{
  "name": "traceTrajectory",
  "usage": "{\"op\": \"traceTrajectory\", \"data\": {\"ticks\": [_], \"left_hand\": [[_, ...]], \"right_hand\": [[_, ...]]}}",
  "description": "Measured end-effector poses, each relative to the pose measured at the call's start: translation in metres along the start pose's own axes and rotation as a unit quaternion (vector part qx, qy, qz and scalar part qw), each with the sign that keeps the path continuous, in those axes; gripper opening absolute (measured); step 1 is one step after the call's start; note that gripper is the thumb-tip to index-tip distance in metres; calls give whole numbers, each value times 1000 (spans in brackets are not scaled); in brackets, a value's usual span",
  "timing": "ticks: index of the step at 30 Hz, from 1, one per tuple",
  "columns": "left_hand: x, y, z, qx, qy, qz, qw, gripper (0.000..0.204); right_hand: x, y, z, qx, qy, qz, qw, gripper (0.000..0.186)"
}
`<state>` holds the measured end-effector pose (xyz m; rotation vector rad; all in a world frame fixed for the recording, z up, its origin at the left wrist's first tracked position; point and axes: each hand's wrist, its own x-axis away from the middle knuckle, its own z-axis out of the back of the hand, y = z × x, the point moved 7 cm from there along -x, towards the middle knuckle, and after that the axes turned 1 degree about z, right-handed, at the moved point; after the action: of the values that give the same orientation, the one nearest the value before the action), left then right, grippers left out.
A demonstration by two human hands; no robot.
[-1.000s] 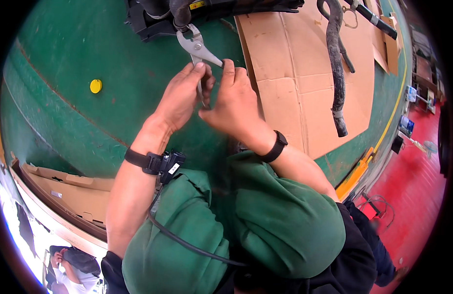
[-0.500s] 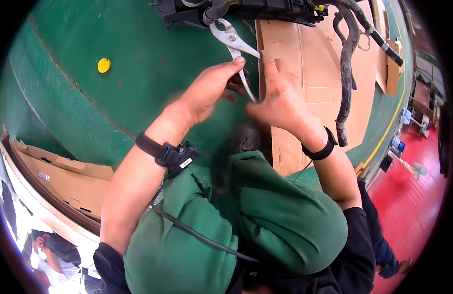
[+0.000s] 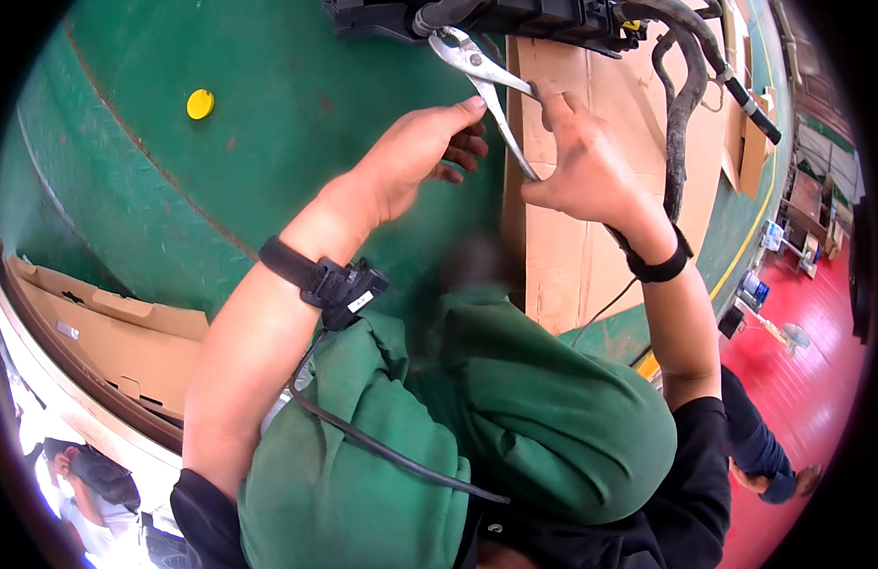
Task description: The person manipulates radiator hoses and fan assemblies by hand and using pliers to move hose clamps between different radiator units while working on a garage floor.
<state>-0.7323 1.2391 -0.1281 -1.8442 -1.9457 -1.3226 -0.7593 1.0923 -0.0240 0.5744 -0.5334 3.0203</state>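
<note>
Silver slip-joint pliers have their jaws at the end of a dark hose on a black plastic assembly. The handles are spread wide. My right hand holds them, with fingers at the end of one handle and the thumb at the end of the other. My left hand is beside the pliers, its thumb tip close to or touching the nearer handle and its fingers loosely bent, holding nothing. Whether the jaws grip the hose or a clamp on it is too small to tell.
Cardboard lies under the right side on the green floor. A black hose hangs over it. A yellow cap lies at left, near a cardboard box. Another person is at right, one more at lower left.
My right hand and the pliers have shifted slightly right in the picture. My left fingers have come away from the handle. The black assembly also appears further right.
</note>
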Motion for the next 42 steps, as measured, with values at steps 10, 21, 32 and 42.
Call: {"op": "traceTrajectory", "data": {"ticks": [10,21,32,42], "left_hand": [[-14,30,2,-8,23,-99,995,30],[6,9,17,-31,82,-77,993,21],[0,22,6,23,119,-118,986,18],[5,20,9,-7,156,-100,983,19]], "right_hand": [[6,-5,-10,38,86,-65,993,73],[22,2,-61,-318,170,-198,911,30],[1,8,-78,-537,83,-228,808,34],[-10,31,-68,-511,52,-177,840,35]]}}
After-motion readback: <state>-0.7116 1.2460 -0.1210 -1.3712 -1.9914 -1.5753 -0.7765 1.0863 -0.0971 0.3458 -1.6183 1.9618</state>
